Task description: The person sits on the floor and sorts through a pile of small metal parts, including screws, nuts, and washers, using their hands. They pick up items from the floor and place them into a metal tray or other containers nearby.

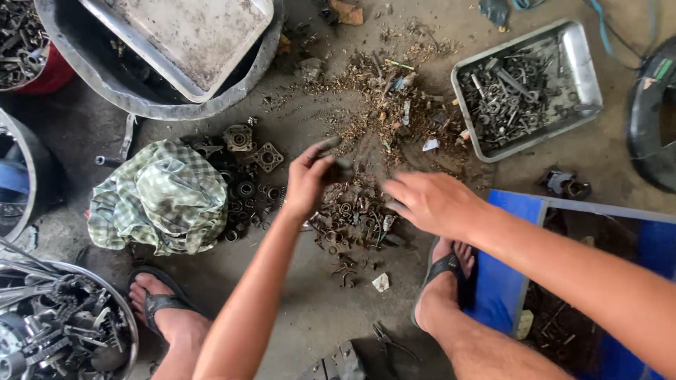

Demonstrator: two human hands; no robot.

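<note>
My left hand (308, 177) is raised over the floor, its fingers pinching a small dark metal part (341, 169). My right hand (428, 201) reaches down with fingers spread at the right edge of a heap of small rusty metal parts (348, 222) on the concrete floor; whether it grips anything is hidden. Both my feet in dark sandals (160, 301) (445, 266) rest on either side of the heap.
A steel tray of bolts and nuts (528, 88) lies at the upper right. A green checked cloth (163, 197) sits left, beside bearing housings (246, 144). A big basin with a tray (162, 42) is top left, a blue crate (517, 232) right, a chain-filled bowl (63, 324) bottom left.
</note>
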